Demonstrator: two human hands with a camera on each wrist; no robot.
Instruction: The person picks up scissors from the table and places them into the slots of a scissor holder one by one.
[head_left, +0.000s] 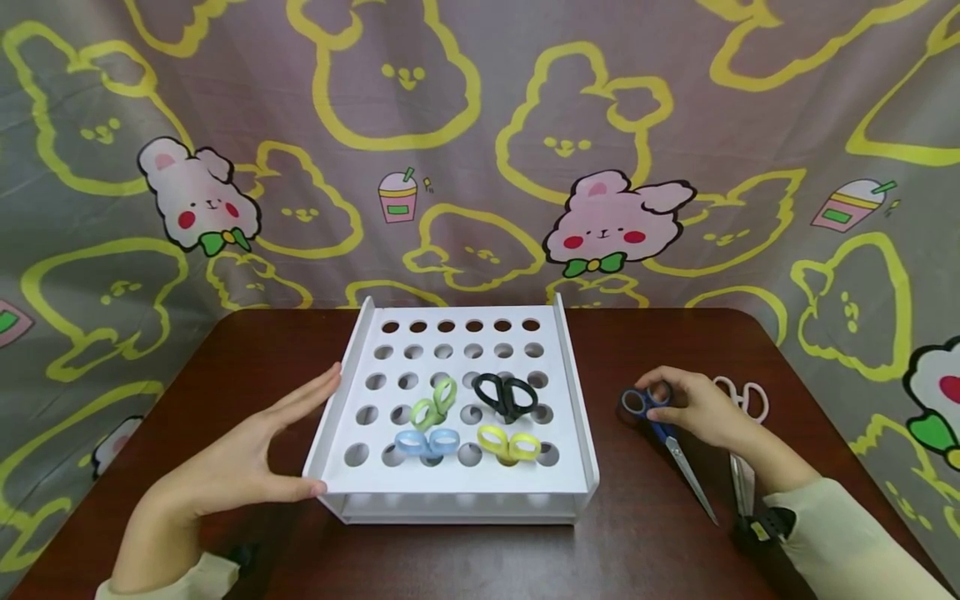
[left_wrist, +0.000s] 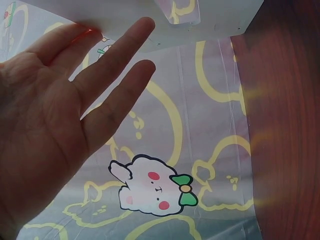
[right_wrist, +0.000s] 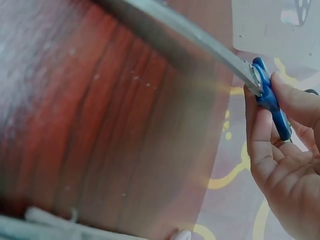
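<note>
nearby, white scissors (head_left: 742, 485) partly behind right hand (head_left: 701, 408) with blue scissors (head_left: 663, 431)

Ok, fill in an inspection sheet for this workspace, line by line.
Surface: wood-grain table, reddish-brown; pale specks in the right wrist view, cause unclear.
Job's things: white perforated rack holding green-handled scissors, black-handled scissors, light-blue-handled scissors and yellow-handled scissors, handles up; blue-handled scissors outside it, to its right; white-handled scissors on the table, partly hidden by the right arm.
Clutter: nothing seen.
Left hand: fingers extended at the rack's left side.
Right hand: pinches the blue-handled scissors by the handles.
Cables: nothing seen.
Surroundings: backdrop printed with cartoon rabbits and drink cups.
</note>
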